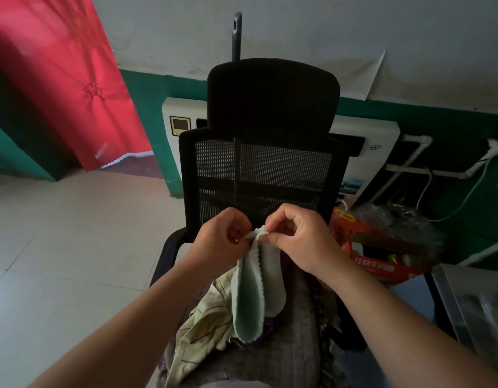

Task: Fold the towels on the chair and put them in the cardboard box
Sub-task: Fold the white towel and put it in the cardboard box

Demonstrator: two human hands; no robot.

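- Both forearms reach in from the bottom edge toward the chair, and the two hands meet just in front of its mesh back.
- Black office chair (263, 169) stands beyond the fingers, its mesh back and padded headrest upright; its seat lies below the fingers, heaped with cloth.
- Grey towel (292, 345) covers most of the seat, beneath the fingers and nearer the camera.
- Cream striped towel (205, 323) lies crumpled on the grey one, below and left of the fingers.
- Cardboard box (382, 259), red and orange with printed lettering, sits to the right of the fingers beside the chair, its top open.
- Pale green towel (252, 292) hangs straight down from the fingers, doubled over so its zigzag edges run side by side, its lower end touching the heap.
- Left hand (224, 239) has its fingers curled, thumb and forefinger pinching the towel's top corner.
- Right hand (298, 239) is curled likewise, its fingertips pinching the same top edge, almost touching the left fingers.
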